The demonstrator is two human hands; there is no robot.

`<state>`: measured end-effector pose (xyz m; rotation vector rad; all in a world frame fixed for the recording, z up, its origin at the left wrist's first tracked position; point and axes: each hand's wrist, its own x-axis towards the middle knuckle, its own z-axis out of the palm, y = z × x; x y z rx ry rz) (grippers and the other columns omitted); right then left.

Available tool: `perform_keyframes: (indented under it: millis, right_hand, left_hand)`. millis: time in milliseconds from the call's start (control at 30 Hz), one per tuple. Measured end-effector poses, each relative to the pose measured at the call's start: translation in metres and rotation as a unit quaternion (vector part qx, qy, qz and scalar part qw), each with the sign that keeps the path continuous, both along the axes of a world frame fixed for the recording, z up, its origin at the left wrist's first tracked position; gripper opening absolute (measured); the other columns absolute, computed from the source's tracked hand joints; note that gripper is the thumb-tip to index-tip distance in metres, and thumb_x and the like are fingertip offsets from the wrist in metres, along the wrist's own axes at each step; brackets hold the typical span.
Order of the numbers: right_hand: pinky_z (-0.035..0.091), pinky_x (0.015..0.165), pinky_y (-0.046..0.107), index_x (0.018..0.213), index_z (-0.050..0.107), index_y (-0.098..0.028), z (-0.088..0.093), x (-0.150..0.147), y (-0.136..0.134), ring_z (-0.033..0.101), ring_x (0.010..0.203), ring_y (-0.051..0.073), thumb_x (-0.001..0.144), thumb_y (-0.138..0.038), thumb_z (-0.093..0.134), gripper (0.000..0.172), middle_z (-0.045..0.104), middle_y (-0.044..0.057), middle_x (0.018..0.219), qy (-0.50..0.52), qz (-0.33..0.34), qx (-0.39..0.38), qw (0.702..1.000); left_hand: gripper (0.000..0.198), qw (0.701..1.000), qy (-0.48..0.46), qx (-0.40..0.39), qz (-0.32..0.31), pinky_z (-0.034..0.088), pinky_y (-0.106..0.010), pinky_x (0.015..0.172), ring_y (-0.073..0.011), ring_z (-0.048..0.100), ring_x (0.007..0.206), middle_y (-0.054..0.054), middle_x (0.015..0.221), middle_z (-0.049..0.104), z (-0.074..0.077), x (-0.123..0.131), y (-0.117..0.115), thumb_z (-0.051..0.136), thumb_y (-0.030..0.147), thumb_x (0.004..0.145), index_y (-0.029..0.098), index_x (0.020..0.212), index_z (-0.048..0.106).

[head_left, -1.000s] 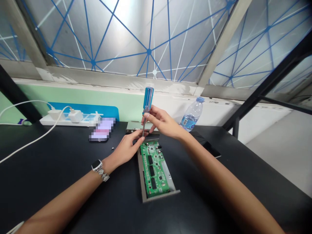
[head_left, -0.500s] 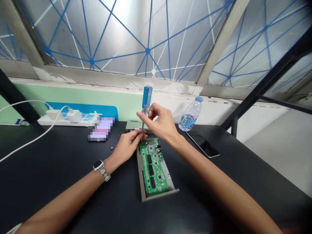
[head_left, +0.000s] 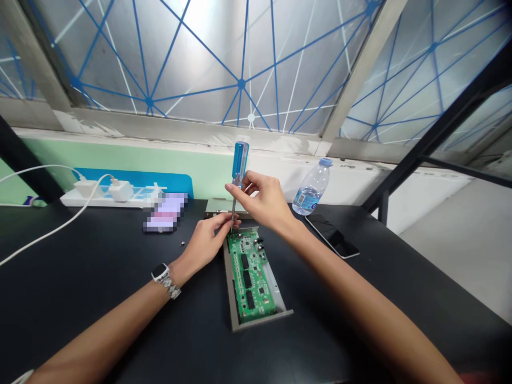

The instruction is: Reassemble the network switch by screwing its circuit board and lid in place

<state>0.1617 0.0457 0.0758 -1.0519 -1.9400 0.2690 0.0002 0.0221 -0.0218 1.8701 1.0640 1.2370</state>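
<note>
A green circuit board (head_left: 251,277) lies in a grey metal tray (head_left: 264,319) on the black table. My right hand (head_left: 264,202) pinches the lower end of the blue handle of a screwdriver (head_left: 240,160), which stands upright with its tip at the board's far left corner. My left hand (head_left: 208,240), with a watch on its wrist, has its fingertips closed round the metal shaft near the tip, resting at the tray's far left corner.
A water bottle (head_left: 312,186) stands beyond the tray on the right, with a dark phone (head_left: 332,236) lying flat beside it. At the back left lie a white power strip (head_left: 108,194) with chargers and cables, and a blurred phone (head_left: 165,213). A small screw (head_left: 183,244) lies on the table.
My right hand has slid slightly left and turned on the screwdriver handle, its fingers shifting; the phone at right came into view. The left hand and the board have stayed in place.
</note>
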Motion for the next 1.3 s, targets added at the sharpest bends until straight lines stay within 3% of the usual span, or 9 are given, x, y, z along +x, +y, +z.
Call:
perform_keyframes:
  millis: [267, 433, 500, 667, 767, 1167, 1300]
  right_hand:
    - [0.043, 0.054, 0.028, 0.074, 0.046, -0.022, 0.001, 0.003, 0.003, 0.058, 0.053, 0.013, 0.089, -0.047, 0.060, 0.032, 0.060, -0.001, 0.066, 0.029, 0.081, -0.071, 0.994]
    - [0.043, 0.054, 0.028, 0.081, 0.050, -0.022, 0.004, 0.011, 0.009, 0.062, 0.058, 0.015, 0.088, -0.052, 0.061, 0.032, 0.060, -0.001, 0.066, 0.031, 0.130, -0.136, 0.982]
    - [0.041, 0.053, 0.027, 0.079, 0.051, -0.022, 0.005, 0.012, 0.009, 0.059, 0.056, 0.015, 0.088, -0.055, 0.060, 0.035, 0.059, -0.001, 0.063, 0.014, 0.104, -0.127, 0.986]
    - [0.032, 0.053, 0.028, 0.062, 0.050, -0.020, 0.004, 0.003, -0.003, 0.049, 0.052, 0.013, 0.083, -0.067, 0.058, 0.052, 0.054, -0.001, 0.054, -0.044, -0.068, -0.005, 0.997]
    - [0.031, 0.055, 0.028, 0.059, 0.050, -0.020, 0.002, -0.004, -0.007, 0.048, 0.052, 0.013, 0.085, -0.064, 0.058, 0.051, 0.054, -0.002, 0.053, -0.071, -0.108, 0.019, 0.991]
    - [0.026, 0.055, 0.028, 0.063, 0.049, -0.021, -0.002, -0.009, -0.008, 0.047, 0.053, 0.012, 0.086, -0.044, 0.057, 0.034, 0.056, -0.003, 0.056, -0.079, -0.142, 0.050, 0.985]
    - [0.032, 0.058, 0.028, 0.065, 0.050, -0.020, -0.001, -0.007, -0.005, 0.052, 0.057, 0.013, 0.086, -0.041, 0.057, 0.030, 0.060, -0.002, 0.061, -0.060, -0.079, 0.017, 0.995]
  left_hand:
    - [0.029, 1.000, -0.002, -0.003, -0.004, 0.052, -0.038, 0.098, -0.0245, 0.071, 0.106, -0.008, 0.115, 0.075, 0.003, 0.000, -0.002, 0.051, 0.031, 0.097, 0.018, 0.115, 0.069]
    - [0.028, 1.000, -0.002, -0.007, -0.001, 0.053, -0.039, 0.099, -0.0245, 0.071, 0.106, -0.009, 0.114, 0.075, 0.004, 0.000, -0.002, 0.052, 0.030, 0.096, 0.018, 0.114, 0.070]
    - [0.028, 1.000, -0.007, -0.010, 0.002, 0.053, -0.038, 0.098, -0.0245, 0.072, 0.105, -0.009, 0.114, 0.076, 0.003, 0.000, -0.002, 0.052, 0.030, 0.096, 0.017, 0.115, 0.069]
    - [0.028, 1.000, -0.007, -0.010, 0.019, 0.054, -0.036, 0.096, -0.0237, 0.072, 0.103, -0.009, 0.110, 0.077, 0.001, 0.001, -0.001, 0.053, 0.032, 0.096, 0.016, 0.113, 0.070]
    - [0.028, 1.000, -0.001, -0.006, 0.028, 0.055, -0.035, 0.094, -0.0238, 0.073, 0.102, -0.008, 0.108, 0.077, 0.002, 0.001, -0.002, 0.054, 0.031, 0.096, 0.016, 0.111, 0.071]
    - [0.025, 0.999, 0.002, 0.003, 0.032, 0.055, -0.035, 0.093, -0.0238, 0.073, 0.101, -0.008, 0.110, 0.076, 0.003, 0.002, -0.003, 0.056, 0.030, 0.095, 0.017, 0.109, 0.072]
    - [0.023, 0.999, -0.003, 0.002, 0.033, 0.055, -0.035, 0.093, -0.0238, 0.073, 0.100, -0.008, 0.106, 0.077, 0.003, 0.000, -0.003, 0.057, 0.031, 0.094, 0.016, 0.106, 0.071]
